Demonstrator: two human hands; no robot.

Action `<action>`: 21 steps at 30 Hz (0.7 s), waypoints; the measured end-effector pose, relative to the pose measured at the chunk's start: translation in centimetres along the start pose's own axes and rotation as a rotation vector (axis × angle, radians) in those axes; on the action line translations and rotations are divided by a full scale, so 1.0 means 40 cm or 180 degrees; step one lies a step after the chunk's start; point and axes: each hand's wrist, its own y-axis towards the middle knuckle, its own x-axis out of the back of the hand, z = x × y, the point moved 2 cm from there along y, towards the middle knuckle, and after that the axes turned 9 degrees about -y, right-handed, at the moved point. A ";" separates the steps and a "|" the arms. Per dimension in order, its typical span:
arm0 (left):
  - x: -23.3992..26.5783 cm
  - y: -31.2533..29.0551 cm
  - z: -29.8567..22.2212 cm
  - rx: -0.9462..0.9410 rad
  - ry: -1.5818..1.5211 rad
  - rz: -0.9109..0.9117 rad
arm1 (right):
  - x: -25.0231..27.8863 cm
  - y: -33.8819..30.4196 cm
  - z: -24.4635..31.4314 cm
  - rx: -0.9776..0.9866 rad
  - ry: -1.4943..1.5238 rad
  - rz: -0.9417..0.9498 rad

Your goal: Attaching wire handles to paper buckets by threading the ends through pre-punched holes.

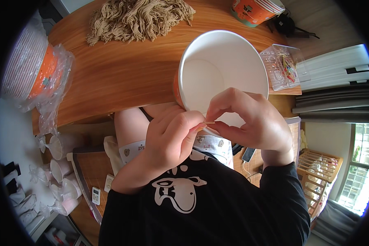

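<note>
In front of me a large paper bucket (201, 80), white inside and orange outside, sits tilted at the table's near edge with its wide mouth toward me. Over its near rim my two hands meet. My left hand (170, 133) is closed, its thumb and forefinger pinching one end of a short, thin, pale tan piece (209, 122). The other end lies between the thumb and forefinger of my right hand (252, 119), also closed in a pinch. Too little of the piece shows to tell its kind. Part of the bucket's rim is hidden behind my right hand.
A heap of tan yarn strands (139, 18) lies at the table's far side. Stacked paper buckets (41, 69) in clear plastic stand left; more orange buckets (254, 12) are far right. A clear plastic box (276, 67) with small colourful items sits by the right edge.
</note>
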 end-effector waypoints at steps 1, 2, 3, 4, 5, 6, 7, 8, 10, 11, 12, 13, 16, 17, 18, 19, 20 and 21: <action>0.000 -0.001 0.001 0.0015 -0.0022 0.0002 | 0.000 0.000 -0.002 0.0019 -0.0004 0.0028; 0.000 0.000 0.001 0.0008 -0.0026 0.0004 | 0.002 0.001 -0.004 0.0018 -0.0011 0.0023; 0.001 0.001 0.001 -0.0005 0.0021 -0.0005 | 0.002 0.001 -0.005 0.0005 0.0048 0.0093; 0.001 0.001 0.001 -0.0018 0.0064 -0.0014 | 0.003 0.000 -0.007 -0.0012 0.0106 0.0163; 0.002 0.000 0.000 -0.0025 0.0058 -0.0012 | 0.004 -0.001 -0.007 -0.0015 0.0098 0.0157; 0.002 -0.001 0.000 0.0001 0.0085 0.0006 | 0.003 -0.003 -0.004 0.0009 -0.0005 0.0163; 0.002 -0.002 -0.002 0.0028 0.0112 0.0025 | 0.001 -0.003 -0.002 0.0032 -0.0107 0.0167; 0.001 -0.004 -0.003 0.0022 0.0106 0.0028 | 0.000 -0.003 -0.002 0.0028 -0.0113 0.0161; -0.002 -0.010 -0.003 -0.0003 0.0088 0.0003 | -0.002 -0.005 -0.001 0.0187 -0.0172 0.0108; -0.003 -0.013 -0.001 -0.0008 0.0079 0.0007 | -0.001 -0.008 -0.002 0.0180 -0.0178 0.0102; -0.004 -0.016 0.000 -0.0001 0.0059 0.0028 | 0.001 -0.011 -0.002 0.0174 -0.0199 0.0069; -0.004 -0.018 0.002 0.0010 0.0047 0.0046 | 0.003 -0.014 -0.003 0.0175 -0.0215 0.0040; -0.005 -0.019 0.004 -0.0038 0.0077 0.0027 | 0.020 -0.031 -0.014 -0.0005 0.0157 -0.0142; -0.006 -0.018 0.005 -0.0035 0.0079 0.0031 | 0.026 -0.034 -0.016 -0.0056 0.0140 -0.0133; -0.007 -0.017 0.005 -0.0072 0.0096 0.0044 | 0.026 -0.031 -0.020 -0.0057 0.0147 -0.0135; -0.008 -0.017 0.003 -0.0110 0.0101 0.0068 | 0.024 -0.028 -0.021 0.0019 0.0073 -0.0159; -0.009 -0.017 0.003 -0.0106 0.0091 0.0084 | 0.021 -0.027 -0.021 0.0094 -0.0001 -0.0182; -0.010 -0.018 0.002 -0.0158 0.0147 0.0076 | 0.018 -0.029 -0.021 0.0079 0.0004 -0.0192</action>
